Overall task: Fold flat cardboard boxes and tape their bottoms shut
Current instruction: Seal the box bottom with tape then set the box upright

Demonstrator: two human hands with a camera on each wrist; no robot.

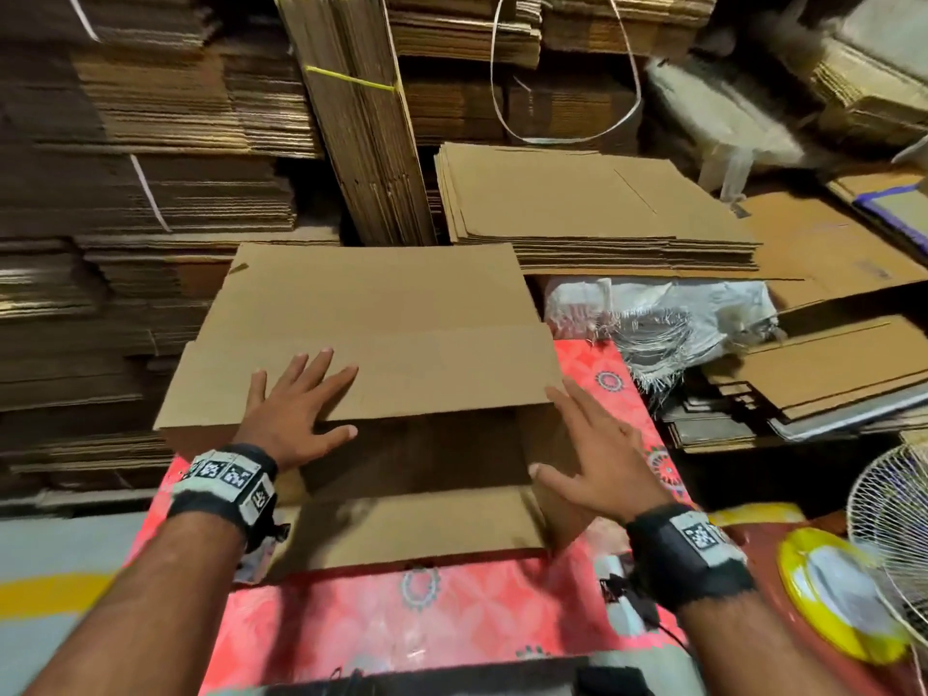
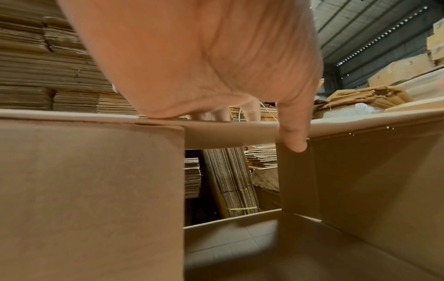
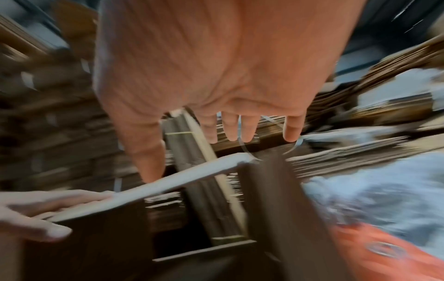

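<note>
A brown cardboard box (image 1: 381,334) lies on its side on a red patterned mat (image 1: 401,620), its open end facing me. My left hand (image 1: 301,396) presses flat with spread fingers on the box's upper panel near its front edge. In the left wrist view the left hand's (image 2: 204,66) thumb hangs over that edge, above the box's hollow inside (image 2: 312,247). My right hand (image 1: 587,444) is open with fingers spread at the box's right side wall; I cannot tell if it touches. The right wrist view is blurred and shows the open right hand (image 3: 216,76) above the box edge (image 3: 192,175).
Tall stacks of flat cardboard fill the left and back. An upright tied bundle (image 1: 361,118) and a low pile of flat boxes (image 1: 577,203) stand behind the box. A white woven sack (image 1: 653,313) lies to the right. A fan (image 1: 889,535) with a yellow base (image 1: 828,590) stands at the lower right.
</note>
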